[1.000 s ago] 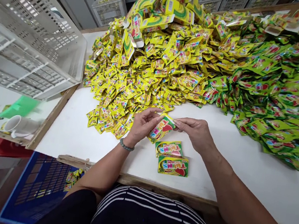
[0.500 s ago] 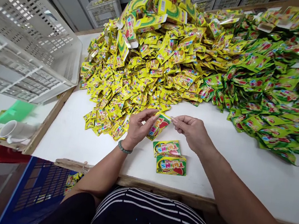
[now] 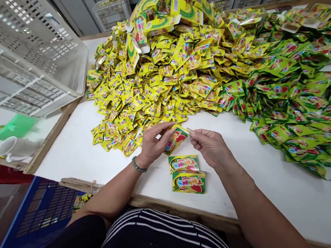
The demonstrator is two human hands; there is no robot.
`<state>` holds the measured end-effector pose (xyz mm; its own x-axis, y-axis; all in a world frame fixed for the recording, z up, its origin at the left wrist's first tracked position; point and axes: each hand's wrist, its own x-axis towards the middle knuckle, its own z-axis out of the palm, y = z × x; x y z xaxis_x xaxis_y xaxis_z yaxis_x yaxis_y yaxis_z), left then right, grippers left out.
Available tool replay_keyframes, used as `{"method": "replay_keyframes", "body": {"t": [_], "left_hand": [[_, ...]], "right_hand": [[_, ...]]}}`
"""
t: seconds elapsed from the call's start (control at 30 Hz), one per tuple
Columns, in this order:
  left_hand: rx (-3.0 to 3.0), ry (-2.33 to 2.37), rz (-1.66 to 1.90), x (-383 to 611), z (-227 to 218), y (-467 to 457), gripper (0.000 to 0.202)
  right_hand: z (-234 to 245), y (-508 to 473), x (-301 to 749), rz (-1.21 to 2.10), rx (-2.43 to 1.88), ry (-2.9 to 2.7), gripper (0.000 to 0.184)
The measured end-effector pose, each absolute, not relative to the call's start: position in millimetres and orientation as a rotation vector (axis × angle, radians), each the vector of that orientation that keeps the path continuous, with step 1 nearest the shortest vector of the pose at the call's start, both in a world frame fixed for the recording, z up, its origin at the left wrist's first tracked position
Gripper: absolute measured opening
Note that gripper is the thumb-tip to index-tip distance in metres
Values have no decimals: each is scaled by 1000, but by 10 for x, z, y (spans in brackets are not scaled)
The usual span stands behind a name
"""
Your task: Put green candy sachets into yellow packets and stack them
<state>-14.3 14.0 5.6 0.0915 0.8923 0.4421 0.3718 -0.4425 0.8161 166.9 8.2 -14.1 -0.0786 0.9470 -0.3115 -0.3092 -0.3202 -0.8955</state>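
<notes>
My left hand (image 3: 153, 143) grips a small green and red candy box (image 3: 176, 139), holding it tilted above the white table (image 3: 267, 189). My right hand (image 3: 210, 147) is beside it with fingertips pinched at the box's top end. Just below the hands, two filled boxes (image 3: 187, 175) of the same kind lie flat near the table's front edge. Behind them spreads a big heap of yellow sachets (image 3: 160, 77), topped with flat yellow cartons (image 3: 182, 8). A heap of green sachets (image 3: 308, 87) fills the right side.
A white perforated plastic crate (image 3: 29, 54) stands tilted at the left. Below it lie a green scoop (image 3: 12, 126) and a white cup (image 3: 12, 147). A blue crate (image 3: 40, 213) sits on the floor beside my lap. More white baskets (image 3: 112, 8) stand at the back.
The view has drifted slightly. My right fingers have shifted a little at the top end of the box; the left hand keeps its grip.
</notes>
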Motion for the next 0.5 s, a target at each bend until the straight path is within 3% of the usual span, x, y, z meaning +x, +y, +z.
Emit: {"method": "replay_keyframes", "body": {"t": [0.27, 0.37, 0.5], "left_hand": [[1670, 1234, 1328, -132, -30, 112, 25], [1515, 1242, 1296, -112, -68, 122, 31], [1392, 1226, 1265, -73, -58, 143, 29]], "right_hand": [[-161, 84, 1682, 1696, -1133, -884, 29], [-193, 73, 1639, 1540, -1182, -946, 33], [-169, 52, 1599, 1203, -1271, -1018, 26]]}}
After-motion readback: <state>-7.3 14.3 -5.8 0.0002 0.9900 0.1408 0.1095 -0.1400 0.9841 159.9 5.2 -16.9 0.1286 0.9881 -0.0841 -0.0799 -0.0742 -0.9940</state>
